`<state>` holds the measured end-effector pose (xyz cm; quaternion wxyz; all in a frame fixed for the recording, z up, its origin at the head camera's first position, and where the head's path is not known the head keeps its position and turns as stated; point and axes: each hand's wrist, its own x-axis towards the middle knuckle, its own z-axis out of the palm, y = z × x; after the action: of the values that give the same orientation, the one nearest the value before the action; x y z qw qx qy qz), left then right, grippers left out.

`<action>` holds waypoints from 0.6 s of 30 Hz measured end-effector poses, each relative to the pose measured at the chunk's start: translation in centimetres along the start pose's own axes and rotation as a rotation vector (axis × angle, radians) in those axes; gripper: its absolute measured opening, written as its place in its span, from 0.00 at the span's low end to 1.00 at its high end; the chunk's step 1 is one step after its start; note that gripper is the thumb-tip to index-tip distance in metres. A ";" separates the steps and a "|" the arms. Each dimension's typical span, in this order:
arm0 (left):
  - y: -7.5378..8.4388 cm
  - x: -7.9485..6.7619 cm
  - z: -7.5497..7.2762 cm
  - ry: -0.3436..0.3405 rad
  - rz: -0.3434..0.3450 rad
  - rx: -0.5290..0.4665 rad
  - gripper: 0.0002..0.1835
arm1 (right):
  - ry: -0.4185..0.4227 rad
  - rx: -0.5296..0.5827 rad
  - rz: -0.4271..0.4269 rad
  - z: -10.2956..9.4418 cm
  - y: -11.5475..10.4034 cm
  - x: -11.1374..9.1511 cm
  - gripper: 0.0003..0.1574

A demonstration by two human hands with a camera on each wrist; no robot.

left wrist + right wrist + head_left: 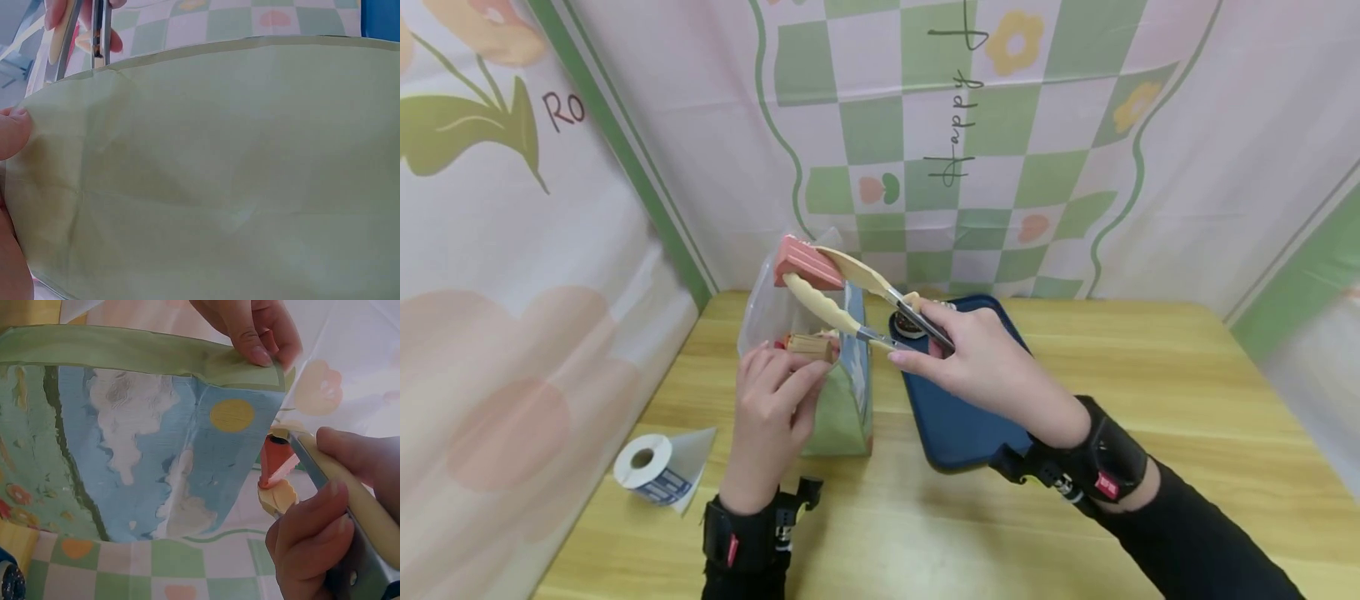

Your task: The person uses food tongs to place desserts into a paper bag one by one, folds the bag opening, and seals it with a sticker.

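My right hand [981,354] grips a pair of tongs [823,305] with cream tips and metal arms. Between the tips is a pink ridged block [808,265], resembling a cake slice, held above the mouth of a paper bag [838,412]. The bag stands upright, green on one side, with a printed sky and clouds [131,419] on another and a clear plastic part [760,312]. My left hand [771,408] pinches the bag's top edge, as the right wrist view shows. Inside the opening a tan layered piece [808,346] shows; the bag's lower contents are hidden.
Right of the bag lies a dark blue tray [958,429], with a dark round pastry-like item [908,325] at its far left corner, partly behind the tongs. A label roll [643,462] stands at the left of the wooden table [880,533]. Printed curtains [700,125] hang behind and beside.
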<state>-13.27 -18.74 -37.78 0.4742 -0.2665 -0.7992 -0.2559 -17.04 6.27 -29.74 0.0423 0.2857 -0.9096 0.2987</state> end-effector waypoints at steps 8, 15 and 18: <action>0.0 0.0 0.0 0.010 0.012 0.003 0.05 | 0.057 -0.008 -0.007 -0.1 0.8 -0.1 0.27; 0.1 0.3 0.0 0.019 0.021 -0.003 0.06 | 0.076 0.100 0.139 -0.9 3.2 -0.2 0.29; 0.1 0.2 0.0 0.011 0.007 -0.010 0.08 | 0.086 0.129 0.213 -0.9 4.9 -0.3 0.32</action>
<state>-13.28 -18.63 -37.55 0.4783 -0.2702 -0.7943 -0.2595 -19.56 10.12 -31.61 0.0311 0.1765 -0.9110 0.3713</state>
